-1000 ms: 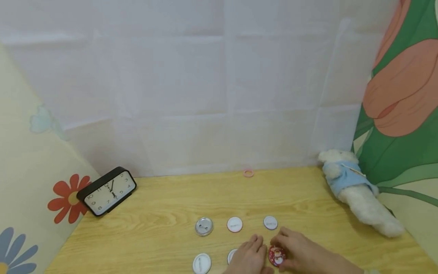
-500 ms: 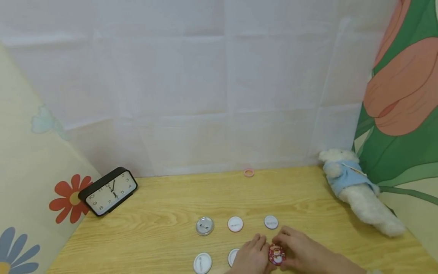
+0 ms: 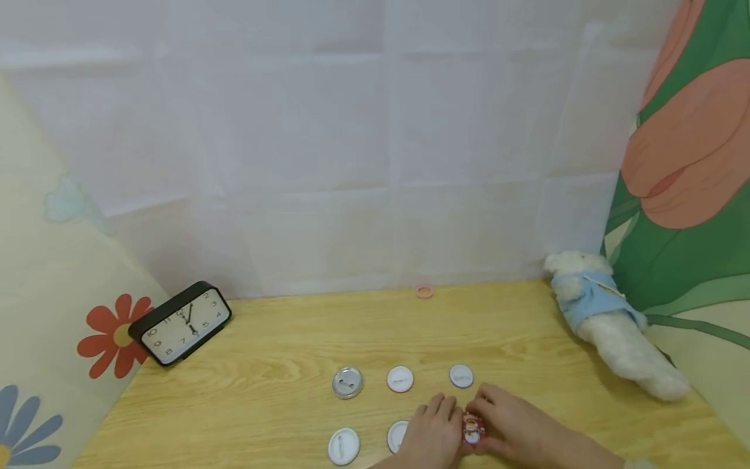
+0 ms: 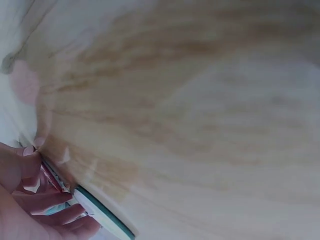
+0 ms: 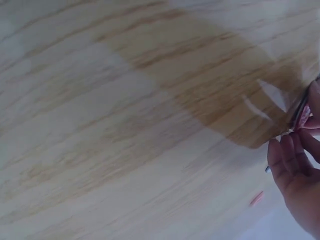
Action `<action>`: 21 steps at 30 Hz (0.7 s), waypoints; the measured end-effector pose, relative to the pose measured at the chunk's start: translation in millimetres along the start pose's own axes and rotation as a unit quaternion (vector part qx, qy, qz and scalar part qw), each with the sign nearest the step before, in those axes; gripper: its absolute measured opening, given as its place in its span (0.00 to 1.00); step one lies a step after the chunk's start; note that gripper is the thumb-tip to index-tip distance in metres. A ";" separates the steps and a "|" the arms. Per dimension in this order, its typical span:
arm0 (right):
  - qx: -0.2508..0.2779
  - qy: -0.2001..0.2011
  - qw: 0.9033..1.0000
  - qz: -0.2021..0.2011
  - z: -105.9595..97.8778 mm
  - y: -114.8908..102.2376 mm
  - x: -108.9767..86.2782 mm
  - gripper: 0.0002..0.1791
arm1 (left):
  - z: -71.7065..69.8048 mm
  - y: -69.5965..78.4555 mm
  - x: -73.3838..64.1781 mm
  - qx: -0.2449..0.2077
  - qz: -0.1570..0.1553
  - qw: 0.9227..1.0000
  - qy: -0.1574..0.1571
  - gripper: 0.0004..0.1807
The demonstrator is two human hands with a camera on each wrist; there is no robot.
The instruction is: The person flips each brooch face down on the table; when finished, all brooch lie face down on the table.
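A red pin badge with a snowman picture (image 3: 473, 428) is between my two hands near the table's front edge, tilted up. My right hand (image 3: 518, 423) pinches its right side between thumb and fingers. From the left, my left hand (image 3: 430, 433) holds the badge's other edge; in the left wrist view its fingers (image 4: 55, 200) are bent around the red rim (image 4: 51, 177). A white-backed badge (image 3: 396, 436) lies partly covered by the left hand. Behind the hands, another white-backed badge (image 3: 461, 376) lies pin side up.
More badges lie pin side up to the left: a silver one (image 3: 347, 382), a red-rimmed one (image 3: 400, 378) and a white one (image 3: 344, 446). A black clock (image 3: 186, 326) stands back left, a pink ring (image 3: 424, 291) at the rear, a plush toy (image 3: 597, 312) on the right.
The red badge has tilted up from facing the camera more flatly. My left hand has moved slightly right and closed in on it; the right hand stays on its right side.
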State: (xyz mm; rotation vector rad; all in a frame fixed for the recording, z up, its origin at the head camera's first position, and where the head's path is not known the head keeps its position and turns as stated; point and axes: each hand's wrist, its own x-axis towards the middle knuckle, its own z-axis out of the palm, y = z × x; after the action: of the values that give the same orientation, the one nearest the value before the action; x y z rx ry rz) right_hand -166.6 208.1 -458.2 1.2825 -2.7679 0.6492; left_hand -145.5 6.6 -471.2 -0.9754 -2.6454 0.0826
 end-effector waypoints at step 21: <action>-0.148 0.158 0.973 -0.075 -4.8 0.1 13.9 0.26 | -25.5 -18.4 10.4 -0.204 -0.026 0.975 0.080 0.19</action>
State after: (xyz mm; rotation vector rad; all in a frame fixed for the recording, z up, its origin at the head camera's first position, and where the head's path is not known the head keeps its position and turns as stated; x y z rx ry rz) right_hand -176.6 199.9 -451.2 1.1898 -2.3749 0.3739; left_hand -156.4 -2.2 -441.2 -0.9807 -2.5841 -0.5477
